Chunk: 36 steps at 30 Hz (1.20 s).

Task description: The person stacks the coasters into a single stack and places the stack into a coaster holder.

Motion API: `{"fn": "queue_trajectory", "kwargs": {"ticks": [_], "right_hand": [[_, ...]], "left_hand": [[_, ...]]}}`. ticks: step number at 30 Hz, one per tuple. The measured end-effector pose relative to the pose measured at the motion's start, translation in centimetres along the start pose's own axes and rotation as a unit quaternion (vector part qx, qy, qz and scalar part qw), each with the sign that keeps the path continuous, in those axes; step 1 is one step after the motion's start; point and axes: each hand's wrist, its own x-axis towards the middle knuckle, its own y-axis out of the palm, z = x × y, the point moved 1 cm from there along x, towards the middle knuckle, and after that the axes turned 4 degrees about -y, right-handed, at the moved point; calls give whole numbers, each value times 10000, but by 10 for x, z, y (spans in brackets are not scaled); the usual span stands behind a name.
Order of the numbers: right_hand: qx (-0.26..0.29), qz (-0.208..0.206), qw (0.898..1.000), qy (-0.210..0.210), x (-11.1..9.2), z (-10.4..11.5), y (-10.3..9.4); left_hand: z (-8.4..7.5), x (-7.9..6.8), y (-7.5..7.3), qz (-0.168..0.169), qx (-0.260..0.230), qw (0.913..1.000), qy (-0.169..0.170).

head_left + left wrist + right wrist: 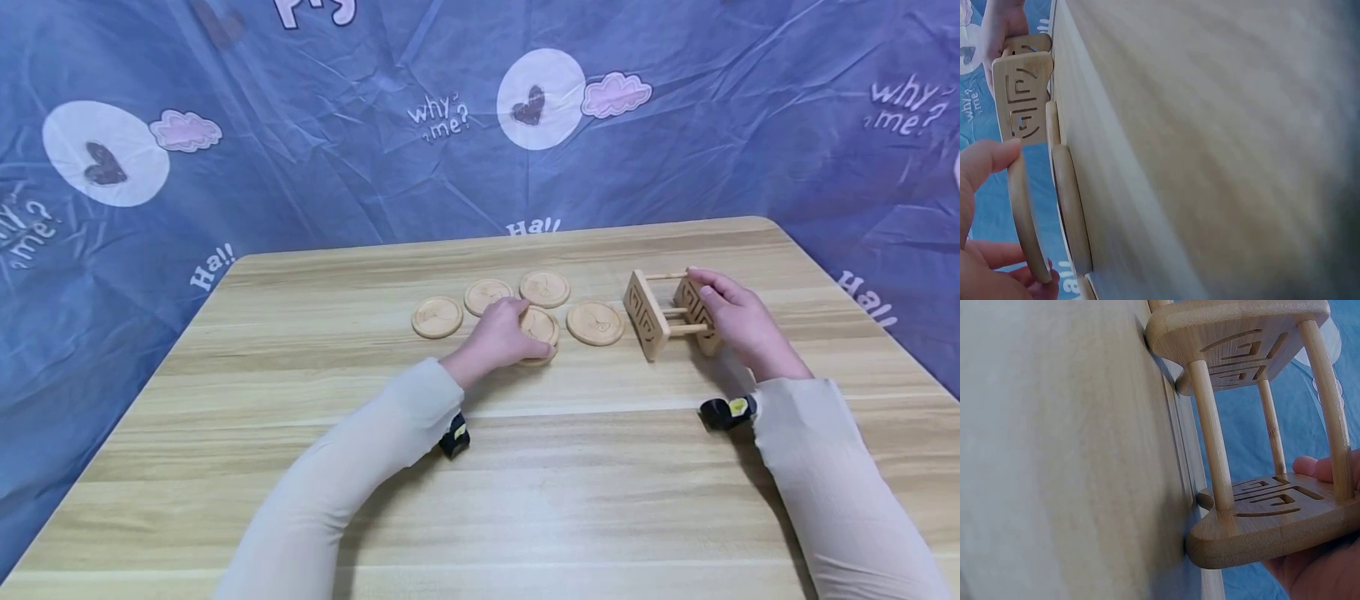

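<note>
My left hand (pixel 497 337) pinches a round wooden coaster (pixel 540 325) by its edge, between the thumb and fingers. In the left wrist view the held coaster (pixel 1024 215) is tilted on edge, raised apart from another coaster (pixel 1071 209) lying flat on the table. On the right, my right hand (pixel 742 321) grips the outer side panel of a wooden coaster rack (pixel 648 321). The rack (pixel 1254 531) has two panels with cut-out patterns, joined by round rods, and stands on the table. No coaster shows between its panels. Part of the right palm is out of frame.
More coasters lie flat around the left hand: one at the left (pixel 437 317), two behind (pixel 488 295) and one (pixel 595 323) between that hand and the rack. They all lie on a wood-grain table (pixel 525 483). A blue printed cloth (pixel 337 167) hangs behind.
</note>
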Motion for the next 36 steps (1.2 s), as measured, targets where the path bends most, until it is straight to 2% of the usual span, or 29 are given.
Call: {"fn": "queue_trajectory", "kwargs": {"ticks": [4, 10, 26, 36], "right_hand": [[-14, 5, 10000, 3, 0, 0, 0], [-5, -12, 10000, -24, 0, 1, 1], [77, -82, 9999, -24, -1, -2, 0], [86, -41, 9999, 129, 1, -2, 0]], "left_hand": [[-2, 0, 3, -58, -210, 9996, -191], [-3, 1, 7, -149, -267, 9993, -217], [-4, 1, 10, 109, -376, 9984, -411], [-2, 1, 11, 225, -349, 9980, -475]]}}
